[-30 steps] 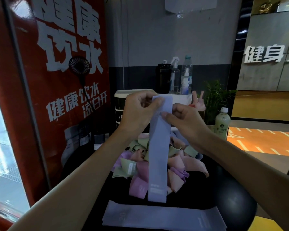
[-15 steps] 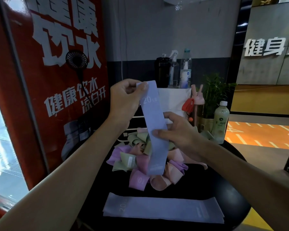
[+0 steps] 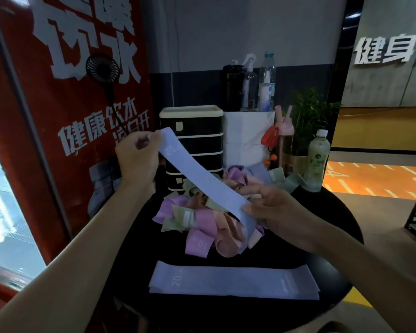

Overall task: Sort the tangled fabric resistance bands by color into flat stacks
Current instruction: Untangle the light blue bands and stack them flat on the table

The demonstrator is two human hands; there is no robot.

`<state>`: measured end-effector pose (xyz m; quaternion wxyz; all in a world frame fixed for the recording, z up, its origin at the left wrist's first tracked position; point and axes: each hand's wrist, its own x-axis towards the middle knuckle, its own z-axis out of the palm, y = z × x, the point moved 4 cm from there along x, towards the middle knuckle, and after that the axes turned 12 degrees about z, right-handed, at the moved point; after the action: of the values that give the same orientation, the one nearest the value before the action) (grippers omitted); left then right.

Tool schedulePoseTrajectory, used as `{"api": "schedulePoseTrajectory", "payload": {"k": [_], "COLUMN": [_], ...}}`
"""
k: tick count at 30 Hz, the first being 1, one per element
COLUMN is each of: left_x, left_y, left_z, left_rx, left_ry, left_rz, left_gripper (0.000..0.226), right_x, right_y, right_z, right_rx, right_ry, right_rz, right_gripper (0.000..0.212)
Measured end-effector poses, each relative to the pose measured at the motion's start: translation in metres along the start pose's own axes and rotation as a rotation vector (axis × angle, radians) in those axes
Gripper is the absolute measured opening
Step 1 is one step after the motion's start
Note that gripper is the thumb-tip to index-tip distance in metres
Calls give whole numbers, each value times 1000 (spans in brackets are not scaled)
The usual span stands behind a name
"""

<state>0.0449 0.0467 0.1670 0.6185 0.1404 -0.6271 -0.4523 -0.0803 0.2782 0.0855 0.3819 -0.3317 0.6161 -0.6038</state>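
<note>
While two hands hold a lilac band (image 3: 202,179) slanted in the air, the tangle (image 3: 199,224) lies beneath it.
The left hand (image 3: 136,159) has its grip pinched on the upper end, marked 20; the right hand (image 3: 274,210) has its grip pinched on the lower end, just above the pink, green and peach tangle. Nearer the person, a flat lilac stack (image 3: 233,281) lies on the round black bench (image 3: 322,243).

wall lettering (image 3: 392,48) cut off right, band label (image 3: 189,217) unreadable
</note>
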Motion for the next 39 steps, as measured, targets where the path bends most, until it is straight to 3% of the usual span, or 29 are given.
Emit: {"api": "schedulePoseTrajectory", "payload": {"k": [8, 11, 13, 17, 20, 27, 39], "left_x": [-26, -45, -58, -90, -114, -142, -158], "left_y": [-40, -49, -55, -59, -57, -62, -74], "left_z": [-42, -54, -63, -80, -86, -95, -103], "left_rx": [-26, -43, -8, 172, 259, 376, 413], "left_ry": [87, 69, 26, -145, -297, -418, -473], "left_rz": [-149, -180, -177, -53, 39, 67, 48], "left_gripper": [14, 5, 6, 16, 27, 32, 26], "right_x": [-29, -38, -45, -58, -65, -73, -93], "right_y": [28, 38, 45, 53, 62, 80, 92], "right_z": [-28, -42, -51, -59, -63, -65, -58], "right_rx": [0, -24, 9, 72, -75, -332, -578], "right_ry": [78, 139, 206, 400, 590, 700, 778], "right_rz": [98, 119, 121, 125, 112, 57, 51], "right_gripper": [28, 63, 68, 28, 15, 29, 22]}}
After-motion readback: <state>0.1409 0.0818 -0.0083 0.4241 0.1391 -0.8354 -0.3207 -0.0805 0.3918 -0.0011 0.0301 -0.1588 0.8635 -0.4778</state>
